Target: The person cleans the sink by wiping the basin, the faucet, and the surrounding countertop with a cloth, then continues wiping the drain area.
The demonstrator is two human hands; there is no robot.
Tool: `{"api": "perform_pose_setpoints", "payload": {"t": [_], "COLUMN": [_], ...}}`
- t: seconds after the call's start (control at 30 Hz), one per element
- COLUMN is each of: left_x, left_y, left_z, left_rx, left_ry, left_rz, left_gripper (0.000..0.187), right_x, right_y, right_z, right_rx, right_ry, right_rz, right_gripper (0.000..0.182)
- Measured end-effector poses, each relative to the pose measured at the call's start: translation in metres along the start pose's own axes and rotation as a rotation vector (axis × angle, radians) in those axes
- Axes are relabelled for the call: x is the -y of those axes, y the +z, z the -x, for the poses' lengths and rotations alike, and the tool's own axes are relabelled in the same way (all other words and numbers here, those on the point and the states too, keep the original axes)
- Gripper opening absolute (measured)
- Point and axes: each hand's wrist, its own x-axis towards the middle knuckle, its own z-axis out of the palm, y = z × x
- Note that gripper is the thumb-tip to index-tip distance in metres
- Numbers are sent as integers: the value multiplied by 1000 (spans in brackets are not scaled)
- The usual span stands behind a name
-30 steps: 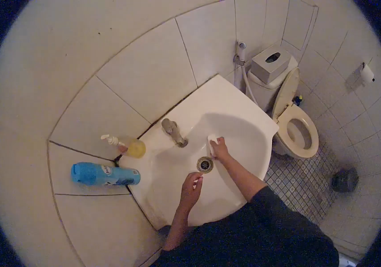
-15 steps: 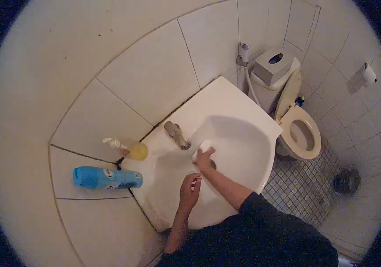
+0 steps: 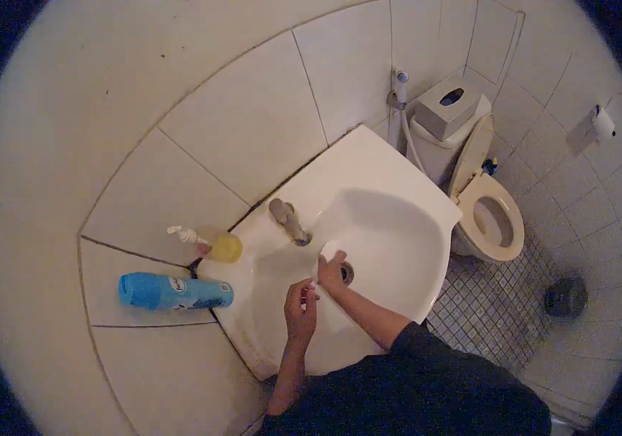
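Observation:
Over the white sink (image 3: 398, 225), my right hand (image 3: 332, 270) presses its fingers onto a white pad-like piece (image 3: 329, 249), possibly a tissue or cloth, near the drain (image 3: 346, 273). My left hand (image 3: 299, 312) is just to the left, over the front part of the basin, its fingers curled together. Something small and pale shows at those fingertips, too small to name. Behind both hands a worn metal tap (image 3: 289, 220) rises from the rim.
A pump bottle of yellow liquid soap (image 3: 225, 248) and a blue spray can (image 3: 176, 291) stand at the sink's left. A toilet (image 3: 496, 218) with a tissue box (image 3: 447, 109) on its tank is to the right. A hand shower (image 3: 399, 87) and a dark bin (image 3: 566, 296) also show.
My right hand and the white piece have shifted slightly left and down, uncovering more of the drain. My left hand has moved a little left; an orange spot at its fingertips no longer shows.

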Motion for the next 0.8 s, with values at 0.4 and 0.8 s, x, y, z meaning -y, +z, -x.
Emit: {"api": "perform_pose_setpoints", "payload": {"t": [0.4, 0.8], "left_x": [12, 0], "left_y": [4, 1], "left_z": [1, 2], "left_rx": [8, 5], "left_ry": [90, 27], "left_rz": [-20, -12], "left_gripper": [18, 19], "right_x": [0, 11], "right_y": [-9, -20], "right_z": [15, 6], "right_rx": [-27, 198], "right_ry": [-348, -48], "right_rz": [289, 134], "right_gripper": [60, 70]}}
